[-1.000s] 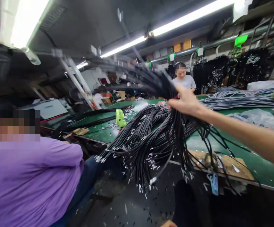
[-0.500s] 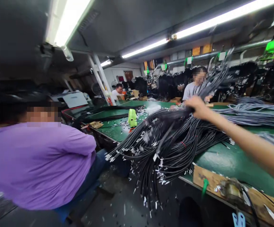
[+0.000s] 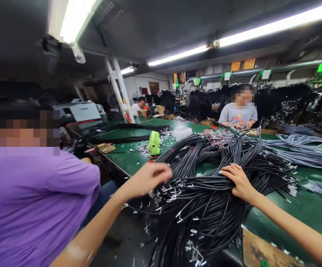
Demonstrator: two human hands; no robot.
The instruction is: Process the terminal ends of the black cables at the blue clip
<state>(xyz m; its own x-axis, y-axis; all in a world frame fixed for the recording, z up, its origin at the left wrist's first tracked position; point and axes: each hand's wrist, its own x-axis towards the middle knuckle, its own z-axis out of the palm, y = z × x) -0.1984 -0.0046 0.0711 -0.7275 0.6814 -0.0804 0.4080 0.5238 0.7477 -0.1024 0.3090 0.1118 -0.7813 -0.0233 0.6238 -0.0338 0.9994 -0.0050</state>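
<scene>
There's your right hand (image 3: 239, 182) gripping black cables (image 3: 205, 183), three o'clock from your left hand (image 3: 147, 178), which is free, loosely curled!

"What lights the room?"
"Tube lights (image 3: 278, 26) under a dark ceiling (image 3: 155, 26)."
"Past the worktop's (image 3: 297, 202) far edge?"
"A pale wall (image 3: 165, 83) and a metal pipe (image 3: 297, 65)."
"Below the near edge?"
"Dark, littered floor (image 3: 119, 241)."

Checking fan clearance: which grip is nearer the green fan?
Left. The left grip is on the near side of the green fan, apart from it; the right grip is farther off rightward, on the black cables.
</scene>
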